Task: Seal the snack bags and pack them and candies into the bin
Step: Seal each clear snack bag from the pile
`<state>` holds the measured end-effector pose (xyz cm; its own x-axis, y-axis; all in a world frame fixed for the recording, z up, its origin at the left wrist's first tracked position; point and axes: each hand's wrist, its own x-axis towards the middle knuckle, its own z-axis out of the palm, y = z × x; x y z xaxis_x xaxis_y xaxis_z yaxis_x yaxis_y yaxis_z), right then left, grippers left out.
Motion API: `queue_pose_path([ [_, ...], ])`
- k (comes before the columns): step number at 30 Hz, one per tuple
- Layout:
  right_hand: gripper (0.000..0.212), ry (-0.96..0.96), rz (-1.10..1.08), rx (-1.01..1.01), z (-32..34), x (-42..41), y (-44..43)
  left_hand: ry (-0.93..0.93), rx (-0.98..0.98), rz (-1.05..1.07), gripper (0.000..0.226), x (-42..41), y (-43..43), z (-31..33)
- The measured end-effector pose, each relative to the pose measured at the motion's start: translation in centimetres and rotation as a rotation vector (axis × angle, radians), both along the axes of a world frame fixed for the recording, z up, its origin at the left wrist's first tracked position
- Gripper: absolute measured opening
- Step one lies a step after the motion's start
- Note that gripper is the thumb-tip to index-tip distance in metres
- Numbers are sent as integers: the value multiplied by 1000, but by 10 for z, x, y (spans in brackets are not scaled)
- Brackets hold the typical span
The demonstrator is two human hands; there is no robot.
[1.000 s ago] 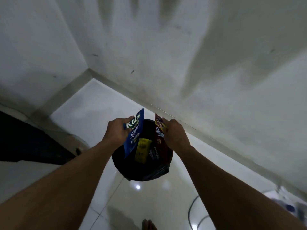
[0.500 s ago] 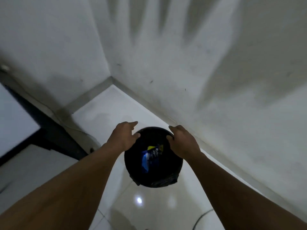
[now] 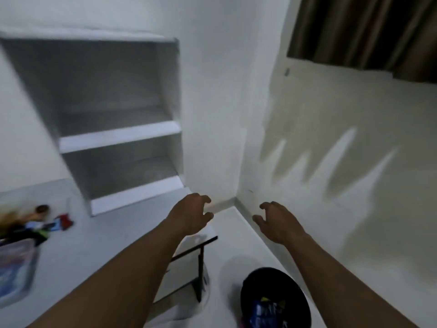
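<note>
The round black bin [image 3: 295, 297] stands on the floor at the lower right, with a blue snack bag [image 3: 263, 312] and a bit of yellow wrapper lying inside it. My left hand [image 3: 190, 213] and my right hand [image 3: 275, 221] hover well above and beyond the bin, both with fingers curled apart and nothing in them. More snack packets and small colourful pieces [image 3: 55, 223] lie blurred on the white table surface at the far left.
A white table [image 3: 106, 237] with black metal legs [image 3: 201, 268] fills the left. A clear plastic box [image 3: 14, 268] sits at its left edge. White wall shelves [image 3: 118, 136] rise behind. A wall with a brown curtain [image 3: 369, 31] closes the right side.
Both hands dropped the blue and red snack bags into the bin, left its rim and rose away. The view swung up and left, bringing table and shelves in.
</note>
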<state>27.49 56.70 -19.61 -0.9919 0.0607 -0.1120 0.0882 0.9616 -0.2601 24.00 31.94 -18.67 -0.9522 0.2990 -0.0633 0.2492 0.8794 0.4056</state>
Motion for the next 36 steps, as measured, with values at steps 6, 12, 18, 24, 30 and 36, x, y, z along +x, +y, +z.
queue_pose_path([
  [6, 57, 34, 151, 4, 87, 13, -121, 80, -34, 196, 55, 64, -148, 71],
  [12, 57, 90, 373, -48, 133, 32, -281, 107, -73, 428, 57, 139, -302, 118],
  [18, 57, 105, 560, -60, 145, 34, -413, 94, -87, 632, 62, 175, -408, 134],
  [24, 58, 106, 696, -32, 141, -6, -512, 72, -115, 738, 61, 161, -484, 132],
  [30, 64, 49, 794, -45, 121, -60, -587, 10, -123, 817, 68, 122, -538, 117],
  [36, 66, -8, 866, -45, 92, -118, -645, -18, -123, 850, 69, 71, -581, 94],
])
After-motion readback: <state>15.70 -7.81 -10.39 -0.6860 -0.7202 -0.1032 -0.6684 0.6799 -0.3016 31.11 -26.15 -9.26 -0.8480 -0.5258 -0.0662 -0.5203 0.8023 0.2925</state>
